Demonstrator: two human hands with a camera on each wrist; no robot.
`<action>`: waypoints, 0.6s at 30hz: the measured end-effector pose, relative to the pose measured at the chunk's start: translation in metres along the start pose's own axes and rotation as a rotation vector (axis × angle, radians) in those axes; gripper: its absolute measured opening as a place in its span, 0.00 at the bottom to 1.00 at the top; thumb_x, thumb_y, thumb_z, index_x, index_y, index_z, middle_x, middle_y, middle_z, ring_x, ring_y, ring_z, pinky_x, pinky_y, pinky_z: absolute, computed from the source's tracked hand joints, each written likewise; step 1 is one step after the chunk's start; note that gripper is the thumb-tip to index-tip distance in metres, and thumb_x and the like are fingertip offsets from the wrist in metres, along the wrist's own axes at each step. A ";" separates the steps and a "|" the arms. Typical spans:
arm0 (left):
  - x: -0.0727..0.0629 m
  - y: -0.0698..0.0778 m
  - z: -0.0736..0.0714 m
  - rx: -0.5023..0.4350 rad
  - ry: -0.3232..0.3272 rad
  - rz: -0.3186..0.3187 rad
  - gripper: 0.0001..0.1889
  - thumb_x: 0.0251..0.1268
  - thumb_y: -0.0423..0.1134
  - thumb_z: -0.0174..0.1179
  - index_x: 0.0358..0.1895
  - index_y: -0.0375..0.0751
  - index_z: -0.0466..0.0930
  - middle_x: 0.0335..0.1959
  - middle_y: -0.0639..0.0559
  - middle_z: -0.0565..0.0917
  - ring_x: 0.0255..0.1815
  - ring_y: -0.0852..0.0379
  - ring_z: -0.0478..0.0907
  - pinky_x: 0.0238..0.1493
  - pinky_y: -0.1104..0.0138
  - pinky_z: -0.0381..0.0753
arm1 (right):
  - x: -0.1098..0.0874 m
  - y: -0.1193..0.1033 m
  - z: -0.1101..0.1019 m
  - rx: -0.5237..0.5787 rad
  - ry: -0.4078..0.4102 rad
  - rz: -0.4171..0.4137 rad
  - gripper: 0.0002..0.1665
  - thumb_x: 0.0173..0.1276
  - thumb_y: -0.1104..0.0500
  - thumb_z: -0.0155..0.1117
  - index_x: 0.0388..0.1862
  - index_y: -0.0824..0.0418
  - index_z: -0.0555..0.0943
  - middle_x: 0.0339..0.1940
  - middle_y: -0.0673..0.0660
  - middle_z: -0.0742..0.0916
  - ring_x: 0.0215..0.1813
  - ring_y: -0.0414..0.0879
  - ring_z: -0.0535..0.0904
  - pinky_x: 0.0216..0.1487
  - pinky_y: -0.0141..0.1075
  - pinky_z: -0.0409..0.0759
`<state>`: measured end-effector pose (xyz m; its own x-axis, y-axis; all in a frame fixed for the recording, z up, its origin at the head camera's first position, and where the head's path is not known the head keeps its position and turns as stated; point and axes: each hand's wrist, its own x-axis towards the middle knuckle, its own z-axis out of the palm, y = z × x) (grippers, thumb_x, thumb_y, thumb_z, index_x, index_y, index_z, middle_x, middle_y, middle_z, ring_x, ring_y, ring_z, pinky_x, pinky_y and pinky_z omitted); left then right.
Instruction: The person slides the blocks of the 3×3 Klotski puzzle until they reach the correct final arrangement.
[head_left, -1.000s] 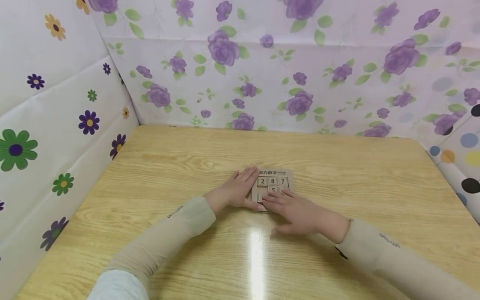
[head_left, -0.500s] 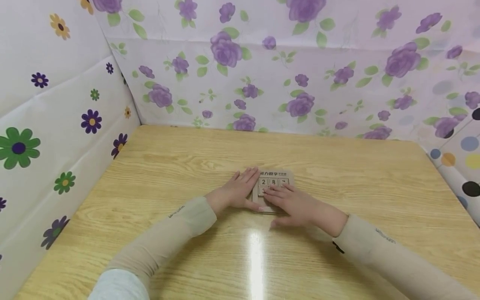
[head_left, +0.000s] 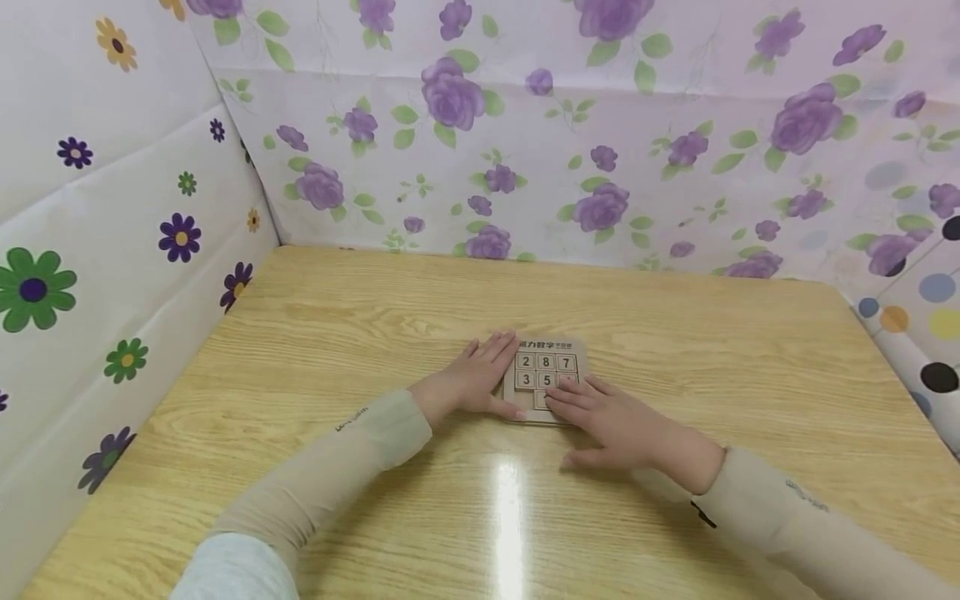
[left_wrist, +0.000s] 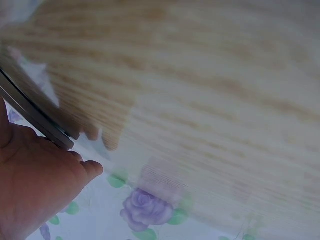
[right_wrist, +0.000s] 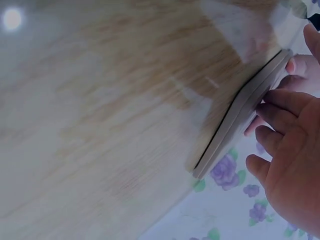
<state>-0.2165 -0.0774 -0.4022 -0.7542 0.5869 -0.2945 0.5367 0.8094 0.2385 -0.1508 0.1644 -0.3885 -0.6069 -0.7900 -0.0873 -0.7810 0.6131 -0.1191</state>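
A number sliding puzzle lies flat on the table. Its top row reads 2, 8, 7, with 3 and 5 in the row below; the lower left slot holds no tile. My left hand rests along the puzzle's left side, fingers straight, thumb at the bottom left corner. Over the lower right tiles lies my right hand, fingers extended, fingertips at the bottom middle tile, whose number is covered. In the right wrist view, the puzzle's edge is beside that hand's fingers.
The wooden table stretches around the puzzle on all sides. Behind it hangs a cloth with purple flowers. Another flowered cloth borders the left, and a dotted cloth the right.
The 3 tile has slid up from the lower left slot to the left of the middle row. My right hand has since drawn back right and down. My left hand stays in place.
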 end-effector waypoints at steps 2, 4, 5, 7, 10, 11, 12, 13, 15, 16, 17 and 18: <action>0.000 0.000 0.000 -0.002 0.000 0.000 0.61 0.51 0.72 0.56 0.76 0.41 0.32 0.78 0.48 0.34 0.78 0.51 0.31 0.77 0.54 0.35 | 0.002 -0.002 0.001 -0.006 0.013 -0.013 0.47 0.64 0.35 0.56 0.70 0.66 0.65 0.72 0.61 0.68 0.74 0.58 0.59 0.73 0.57 0.54; 0.000 0.000 0.000 -0.002 -0.003 -0.003 0.61 0.52 0.72 0.56 0.76 0.41 0.32 0.78 0.48 0.33 0.78 0.52 0.30 0.77 0.54 0.35 | 0.006 -0.004 0.001 -0.010 0.018 -0.023 0.47 0.64 0.35 0.56 0.70 0.66 0.65 0.72 0.61 0.68 0.74 0.59 0.60 0.73 0.57 0.55; 0.000 0.000 0.000 -0.002 -0.006 -0.005 0.61 0.52 0.72 0.56 0.76 0.41 0.31 0.78 0.48 0.33 0.78 0.52 0.30 0.77 0.54 0.34 | 0.007 -0.005 0.000 -0.004 0.016 -0.024 0.47 0.64 0.35 0.56 0.70 0.66 0.64 0.73 0.61 0.68 0.74 0.59 0.60 0.73 0.57 0.55; -0.001 0.000 0.000 -0.007 -0.005 -0.004 0.60 0.52 0.72 0.56 0.77 0.41 0.32 0.78 0.48 0.33 0.78 0.52 0.30 0.77 0.54 0.34 | 0.011 -0.007 0.000 0.003 0.008 -0.027 0.47 0.64 0.34 0.56 0.71 0.66 0.64 0.73 0.61 0.67 0.74 0.59 0.59 0.73 0.57 0.55; -0.002 0.000 -0.001 -0.009 -0.010 -0.005 0.61 0.52 0.72 0.56 0.76 0.41 0.31 0.78 0.48 0.33 0.78 0.51 0.30 0.77 0.54 0.34 | 0.016 -0.011 -0.001 0.023 -0.005 -0.028 0.48 0.64 0.35 0.56 0.71 0.66 0.63 0.74 0.61 0.66 0.75 0.58 0.58 0.74 0.56 0.53; -0.002 0.000 -0.001 -0.012 -0.007 -0.001 0.61 0.52 0.71 0.56 0.76 0.41 0.31 0.78 0.48 0.33 0.78 0.51 0.30 0.77 0.53 0.34 | 0.017 -0.011 -0.001 0.030 -0.010 -0.025 0.48 0.64 0.35 0.56 0.71 0.66 0.62 0.74 0.61 0.65 0.75 0.58 0.57 0.74 0.56 0.53; -0.002 0.000 -0.001 -0.013 -0.003 0.003 0.61 0.52 0.71 0.57 0.76 0.40 0.32 0.78 0.47 0.33 0.78 0.50 0.30 0.77 0.53 0.34 | 0.018 -0.012 -0.001 0.034 -0.014 -0.023 0.48 0.64 0.35 0.56 0.72 0.66 0.62 0.74 0.61 0.65 0.75 0.58 0.57 0.74 0.56 0.53; -0.001 0.000 0.000 -0.011 -0.001 0.004 0.60 0.53 0.71 0.56 0.76 0.40 0.32 0.78 0.47 0.34 0.78 0.50 0.30 0.77 0.53 0.35 | 0.018 -0.012 -0.001 0.040 -0.017 -0.020 0.48 0.64 0.35 0.56 0.72 0.66 0.62 0.74 0.61 0.65 0.75 0.58 0.56 0.74 0.56 0.53; -0.001 0.000 0.000 -0.008 0.002 0.007 0.61 0.53 0.71 0.56 0.76 0.40 0.32 0.78 0.47 0.34 0.78 0.50 0.31 0.77 0.53 0.35 | 0.018 -0.012 0.000 0.046 -0.020 -0.017 0.48 0.64 0.36 0.57 0.72 0.67 0.61 0.74 0.61 0.64 0.75 0.59 0.56 0.74 0.56 0.52; -0.001 0.000 0.000 -0.002 0.006 0.008 0.61 0.52 0.72 0.56 0.76 0.40 0.32 0.78 0.46 0.34 0.78 0.50 0.31 0.77 0.53 0.35 | 0.018 -0.012 0.000 0.049 -0.022 -0.016 0.48 0.65 0.36 0.57 0.72 0.67 0.61 0.75 0.61 0.64 0.75 0.59 0.55 0.74 0.56 0.52; -0.001 0.000 0.000 0.000 0.009 0.010 0.61 0.52 0.72 0.56 0.76 0.40 0.32 0.78 0.46 0.35 0.78 0.49 0.31 0.77 0.53 0.35 | 0.017 -0.012 0.000 0.049 -0.021 -0.017 0.48 0.65 0.36 0.57 0.72 0.67 0.61 0.75 0.61 0.64 0.75 0.59 0.55 0.74 0.56 0.52; -0.001 0.000 0.000 0.003 0.009 0.009 0.61 0.52 0.72 0.56 0.76 0.40 0.32 0.78 0.46 0.34 0.78 0.49 0.31 0.77 0.53 0.35 | 0.016 -0.011 0.001 0.054 -0.019 -0.017 0.48 0.65 0.36 0.57 0.72 0.67 0.61 0.75 0.62 0.64 0.75 0.59 0.55 0.74 0.56 0.52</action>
<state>-0.2159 -0.0776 -0.4024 -0.7524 0.5941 -0.2844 0.5447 0.8040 0.2383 -0.1515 0.1446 -0.3895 -0.5901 -0.8007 -0.1032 -0.7819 0.5987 -0.1739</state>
